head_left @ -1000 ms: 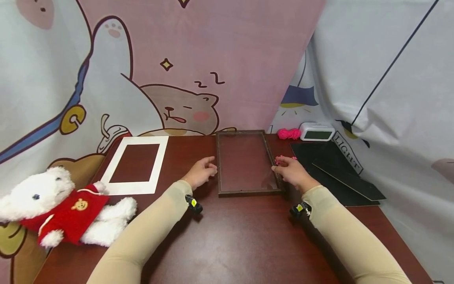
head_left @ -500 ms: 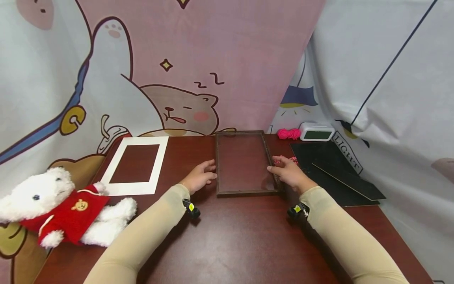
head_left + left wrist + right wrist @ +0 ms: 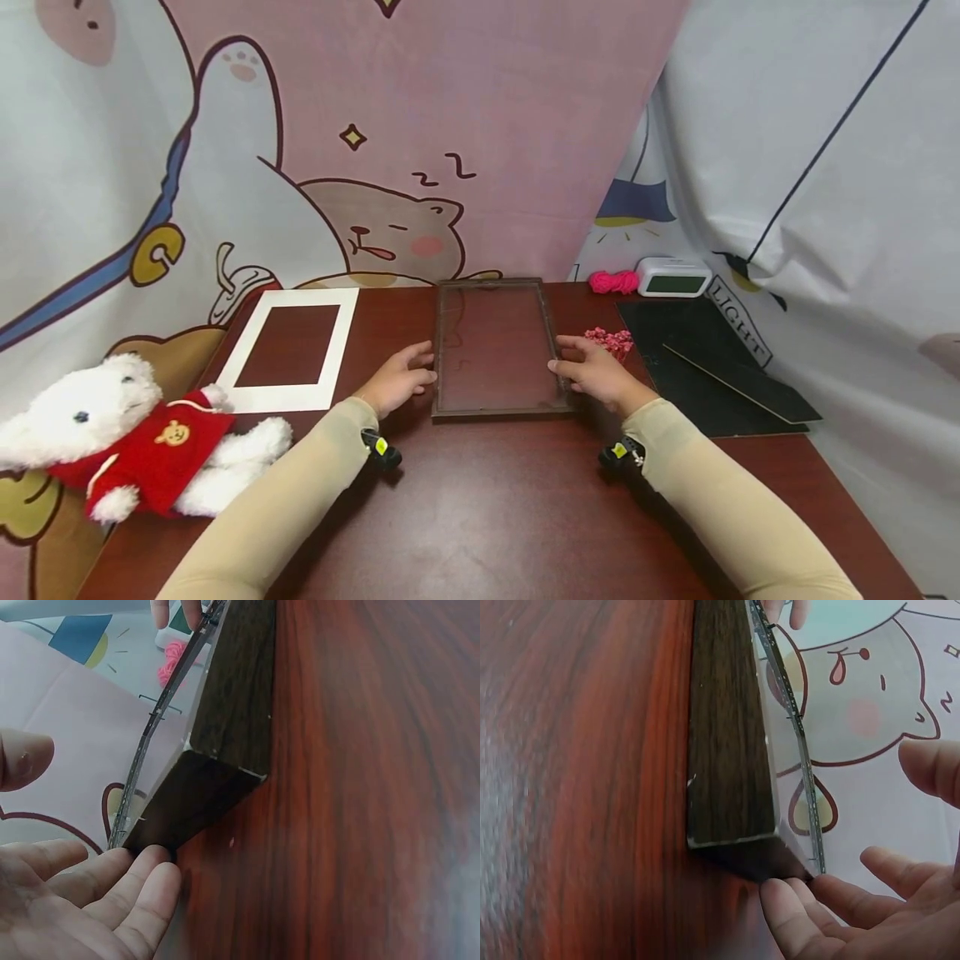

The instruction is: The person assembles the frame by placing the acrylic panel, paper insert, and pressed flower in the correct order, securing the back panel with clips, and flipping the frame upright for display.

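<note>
A dark wooden picture frame with a glassy inside [image 3: 495, 412] lies flat on the table. My left hand [image 3: 399, 380] is at its left side; in the left wrist view, the fingertips of that hand [image 3: 90, 900] touch the frame's side wall [image 3: 236, 690], with the thumb held apart. On the opposite side my right hand [image 3: 602, 378] has its fingers against the frame's right edge. The right wrist view shows fingertips of this hand [image 3: 885, 915] touching the frame's wall [image 3: 731, 742] near a corner, thumb raised. Neither hand's fingers curl round it.
A white mat with a rectangular opening [image 3: 277, 398] and a white plush bear in red [image 3: 180, 437] lie left. Right stand black boards [image 3: 675, 321], a pink flower bunch [image 3: 613, 340], pink yarn [image 3: 613, 282] and a white digital clock [image 3: 673, 277]. A printed curtain hangs behind.
The frame has slid left across the table, and both hands have moved left with it. More of the pink flower bunch shows beside my right hand.
</note>
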The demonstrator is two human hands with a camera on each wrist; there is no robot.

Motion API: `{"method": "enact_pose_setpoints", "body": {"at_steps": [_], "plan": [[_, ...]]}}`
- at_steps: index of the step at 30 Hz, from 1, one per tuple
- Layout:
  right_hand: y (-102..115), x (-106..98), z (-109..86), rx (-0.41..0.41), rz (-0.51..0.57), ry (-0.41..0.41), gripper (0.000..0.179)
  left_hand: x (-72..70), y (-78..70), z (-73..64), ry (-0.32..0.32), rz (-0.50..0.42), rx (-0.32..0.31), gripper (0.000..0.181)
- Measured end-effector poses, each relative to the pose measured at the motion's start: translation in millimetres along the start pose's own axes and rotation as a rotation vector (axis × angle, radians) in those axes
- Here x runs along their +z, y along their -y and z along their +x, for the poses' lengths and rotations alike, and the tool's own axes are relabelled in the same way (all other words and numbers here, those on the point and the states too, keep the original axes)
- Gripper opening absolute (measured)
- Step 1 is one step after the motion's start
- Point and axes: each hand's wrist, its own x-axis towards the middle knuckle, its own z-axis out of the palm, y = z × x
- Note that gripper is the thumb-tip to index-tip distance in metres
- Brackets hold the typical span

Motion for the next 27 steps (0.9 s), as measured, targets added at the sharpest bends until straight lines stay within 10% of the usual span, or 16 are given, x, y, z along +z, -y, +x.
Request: {"method": "enact_pose_setpoints", "body": {"at_steps": [27], "plan": [[8,26,14.1,-0.065,-0.061,0.117,0.079,-38.9,11.8,-22.3,-0.044,0.046,-0.024,0.071]]}}
